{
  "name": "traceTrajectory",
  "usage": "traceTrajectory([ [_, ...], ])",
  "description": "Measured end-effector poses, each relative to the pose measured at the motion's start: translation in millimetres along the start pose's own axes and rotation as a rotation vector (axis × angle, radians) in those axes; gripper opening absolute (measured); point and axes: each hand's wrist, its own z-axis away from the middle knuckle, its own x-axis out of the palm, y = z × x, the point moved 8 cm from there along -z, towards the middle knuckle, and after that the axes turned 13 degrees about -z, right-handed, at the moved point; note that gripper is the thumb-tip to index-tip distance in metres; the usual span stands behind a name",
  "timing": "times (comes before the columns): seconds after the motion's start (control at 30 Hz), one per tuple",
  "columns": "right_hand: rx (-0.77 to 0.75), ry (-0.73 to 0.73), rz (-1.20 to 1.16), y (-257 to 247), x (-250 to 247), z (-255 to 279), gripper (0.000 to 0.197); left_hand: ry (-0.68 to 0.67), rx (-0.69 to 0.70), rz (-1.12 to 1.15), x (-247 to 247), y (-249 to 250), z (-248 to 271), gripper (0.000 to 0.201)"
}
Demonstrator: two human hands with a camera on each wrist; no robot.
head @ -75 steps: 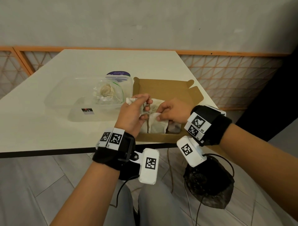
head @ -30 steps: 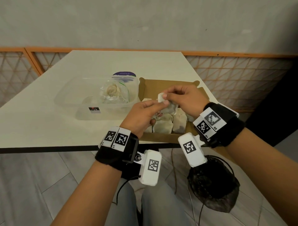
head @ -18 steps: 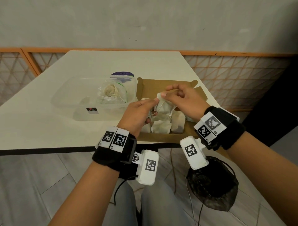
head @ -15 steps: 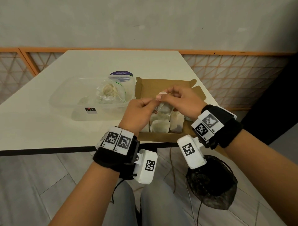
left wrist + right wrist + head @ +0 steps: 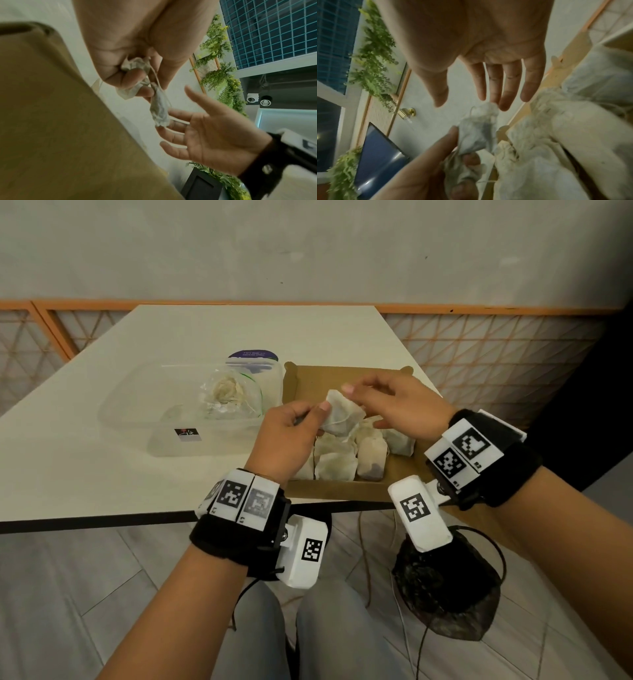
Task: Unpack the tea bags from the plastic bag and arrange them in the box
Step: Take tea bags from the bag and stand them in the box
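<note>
A pale table (image 5: 102, 460) stands against a grey wall (image 5: 308, 244) with an orange-framed lattice panel (image 5: 496, 344) along its base. A clear plastic tub (image 5: 144, 409) sits on the table, left of centre. A black mesh pouch (image 5: 445, 587) with cords lies on the tiled floor (image 5: 68, 594), near right. Green plants (image 5: 217, 44) hang on a far wall.

tea bag (image 5: 343, 416): thin crinkled paper, matt
box (image 5: 346, 378): brown cardboard, matt
tub (image 5: 137, 405): clear plastic, smooth
plastic bag (image 5: 227, 395): clear, glossy, wrinkled
surface (image 5: 85, 467): smooth, pale, matt
</note>
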Motion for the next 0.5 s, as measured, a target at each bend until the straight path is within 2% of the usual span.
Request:
traceTrajectory([
  [0.07, 0.006, -0.086, 0.073, -0.9, 9.2, 1.6, 0.033, -0.022, 0.043, -0.007, 3.7, 6.4, 3.3, 0.018],
  [0.17, 0.023, -0.113, 0.123, 3.5, 8.2, 1.1, 0.012, -0.018, 0.115, -0.045, 3.3, 13.1, 5.6, 0.019],
  [0.3, 0.015, -0.021, 0.501, 8.9, -13.2, -2.6, 0.026, 0.015, 0.085, -0.055, -3.2, 9.3, 3.3, 0.019],
  [0.33, -0.002, 0.015, 0.502, 7.1, -17.7, -2.5, 0.029, 0.016, 0.074, -0.054, -3.6, 7.8, 2.4, 0.019],
  [0.4, -0.048, 0.036, 0.339, 0.8, -18.5, -0.7, 0.024, 0.007, 0.066, -0.063, -1.8, 6.9, 0.9, 0.019],
  [0.43, -0.068, 0.008, 0.250, -4.2, -13.8, 1.7, 0.023, -0.005, 0.072, -0.065, 0.6, 8.6, 1.0, 0.019],
  [0.5, -0.088, -0.083, 0.227, -8.8, -1.8, 3.8, 0.031, -0.031, 0.091, -0.065, 6.9, 13.9, 2.3, 0.017],
])
